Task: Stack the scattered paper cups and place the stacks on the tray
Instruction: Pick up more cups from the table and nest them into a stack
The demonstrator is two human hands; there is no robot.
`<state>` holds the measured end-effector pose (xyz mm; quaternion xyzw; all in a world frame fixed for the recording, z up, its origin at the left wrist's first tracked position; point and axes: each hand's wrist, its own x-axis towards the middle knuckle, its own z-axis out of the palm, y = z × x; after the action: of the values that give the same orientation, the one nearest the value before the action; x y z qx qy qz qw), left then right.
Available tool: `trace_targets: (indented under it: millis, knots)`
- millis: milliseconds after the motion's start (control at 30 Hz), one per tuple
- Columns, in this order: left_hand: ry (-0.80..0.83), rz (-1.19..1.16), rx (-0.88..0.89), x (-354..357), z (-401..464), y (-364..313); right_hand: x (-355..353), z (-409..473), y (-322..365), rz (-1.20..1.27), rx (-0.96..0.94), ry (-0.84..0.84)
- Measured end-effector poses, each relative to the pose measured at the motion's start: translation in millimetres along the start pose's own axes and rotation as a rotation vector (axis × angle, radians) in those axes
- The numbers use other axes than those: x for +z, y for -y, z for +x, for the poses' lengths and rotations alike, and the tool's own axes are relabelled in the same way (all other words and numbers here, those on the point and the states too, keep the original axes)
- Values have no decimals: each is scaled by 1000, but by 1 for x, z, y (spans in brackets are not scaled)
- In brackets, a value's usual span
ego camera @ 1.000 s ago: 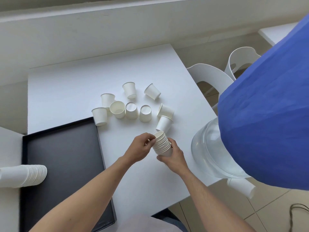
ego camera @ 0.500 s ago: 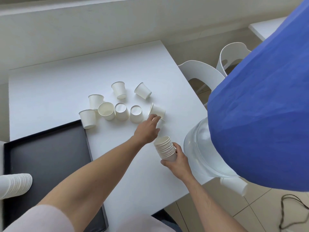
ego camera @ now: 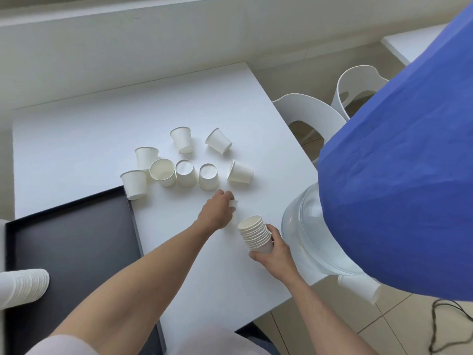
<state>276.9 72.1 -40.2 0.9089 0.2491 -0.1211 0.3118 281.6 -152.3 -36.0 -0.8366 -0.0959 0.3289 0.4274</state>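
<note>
Your right hand [ego camera: 275, 248] grips the stack [ego camera: 256, 233], tilted, above the table [ego camera: 76, 134]. Your left hand [ego camera: 216, 210], at the stack's 10 o'clock, is closed over one cup [ego camera: 233, 203]. Eight loose cups [ego camera: 208, 176] lie at 12. Tray [ego camera: 74, 234] at 9 o'clock.

The left hand [ego camera: 217, 210] covers nearly all of one cup [ego camera: 233, 204], only a sliver peeks out past the fingers. Far left of that hand, the finished stack [ego camera: 24, 286] gets chopped by the frame edge, same with the tray [ego camera: 69, 208].
</note>
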Motion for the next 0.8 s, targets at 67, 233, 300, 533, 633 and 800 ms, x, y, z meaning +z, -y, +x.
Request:
trace_targets:
  millis: [67,233,300,533,633,800]
  knots:
    - [-71,-118,-47,-5,-6,7,3,0,1,-15,-1,20]
    - [-243,-502,-107,-22,-34,24,13,-2,6,-50,-3,58]
    - [-288,-640,-128,-26,-48,27,19,-3,11,-64,-9,72]
    - [-230,-766,14,-27,-91,29,42,-6,32,-83,-59,108]
    - [-223,-811,42,-29,-102,32,49,-9,38,-63,-65,127]
    - [-138,-736,99,-23,-118,41,60,-15,52,-16,-68,157]
